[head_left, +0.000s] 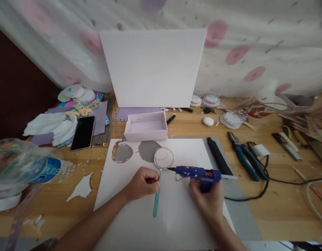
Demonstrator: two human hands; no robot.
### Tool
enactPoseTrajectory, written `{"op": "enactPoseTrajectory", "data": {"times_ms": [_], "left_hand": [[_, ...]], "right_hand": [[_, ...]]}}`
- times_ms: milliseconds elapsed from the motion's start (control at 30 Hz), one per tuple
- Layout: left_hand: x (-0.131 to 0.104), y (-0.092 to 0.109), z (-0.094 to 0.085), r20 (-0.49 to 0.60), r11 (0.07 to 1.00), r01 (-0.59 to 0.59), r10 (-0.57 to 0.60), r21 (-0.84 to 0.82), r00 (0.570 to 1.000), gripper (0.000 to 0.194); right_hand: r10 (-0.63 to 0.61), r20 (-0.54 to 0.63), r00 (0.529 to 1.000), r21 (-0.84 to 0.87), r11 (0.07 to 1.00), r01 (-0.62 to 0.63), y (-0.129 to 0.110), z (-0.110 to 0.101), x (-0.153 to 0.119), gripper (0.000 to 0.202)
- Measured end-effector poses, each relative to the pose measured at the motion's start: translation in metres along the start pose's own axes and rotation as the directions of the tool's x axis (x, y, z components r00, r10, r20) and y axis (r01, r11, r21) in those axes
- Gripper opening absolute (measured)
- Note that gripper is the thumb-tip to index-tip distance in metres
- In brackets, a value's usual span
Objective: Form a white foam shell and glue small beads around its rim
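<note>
My left hand [147,181] is closed in a pinch around slim teal tweezers [156,204], whose tip points away from me. A tiny white bit [161,170] shows at that tip. In my right hand [209,198] is a blue hot glue gun [193,172], fingers wrapped round its handle. Its nozzle points left and sits right beside the white bit; whether they touch I cannot tell. Just beyond lies a pale round disc [164,157] with a dark outline, overlapping a white sheet with cut-out round holes [136,148]. A white board [129,216] lies underneath.
Behind the sheet stands a pale pink open box [146,134], with a white panel [152,69] upright further back. Pliers [245,157], a black tube [219,157] and a cable [266,181] lie right. A phone [84,132] and plastic bottle [49,169] are left.
</note>
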State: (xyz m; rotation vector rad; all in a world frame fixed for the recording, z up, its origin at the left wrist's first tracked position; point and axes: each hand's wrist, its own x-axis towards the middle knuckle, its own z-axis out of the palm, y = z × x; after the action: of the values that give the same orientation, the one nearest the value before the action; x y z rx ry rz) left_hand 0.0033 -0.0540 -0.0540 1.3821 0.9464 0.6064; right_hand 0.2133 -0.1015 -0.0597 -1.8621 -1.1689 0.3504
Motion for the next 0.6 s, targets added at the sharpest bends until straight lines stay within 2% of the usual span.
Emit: {"op": "enactPoseTrajectory", "data": {"times_ms": [100,167,267,400,500,600], "left_hand": [[-0.001,0.0,0.0,-0.015,1.0,0.005,-0.004,0.018,1.0,0.031],[0.0,0.0,0.0,-0.019,0.999,0.002,-0.001,0.034,1.0,0.031],[0.001,-0.002,-0.001,-0.015,0.998,-0.008,0.009,0.065,1.0,0.03],[0.003,-0.001,-0.002,-0.012,0.996,0.005,-0.004,0.086,1.0,0.03],[0.003,0.001,-0.001,-0.015,0.996,0.017,-0.016,0.091,1.0,0.031],[0.002,0.001,0.0,-0.032,0.996,0.009,-0.006,0.092,0.999,0.032]], "right_hand": [[0.028,-0.115,0.993,-0.011,1.0,-0.029,0.014,-0.02,0.013,0.035],[0.096,-0.171,0.981,-0.049,0.993,-0.105,0.034,-0.043,0.024,0.044],[0.201,-0.248,0.948,-0.232,0.937,-0.259,0.074,-0.085,0.038,0.05],[0.323,-0.246,0.914,-0.405,0.822,-0.4,0.118,-0.125,0.045,0.052],[0.342,-0.186,0.921,-0.49,0.78,-0.389,0.127,-0.133,0.048,0.051],[0.311,-0.103,0.945,-0.499,0.805,-0.32,0.126,-0.134,0.054,0.043]]}}
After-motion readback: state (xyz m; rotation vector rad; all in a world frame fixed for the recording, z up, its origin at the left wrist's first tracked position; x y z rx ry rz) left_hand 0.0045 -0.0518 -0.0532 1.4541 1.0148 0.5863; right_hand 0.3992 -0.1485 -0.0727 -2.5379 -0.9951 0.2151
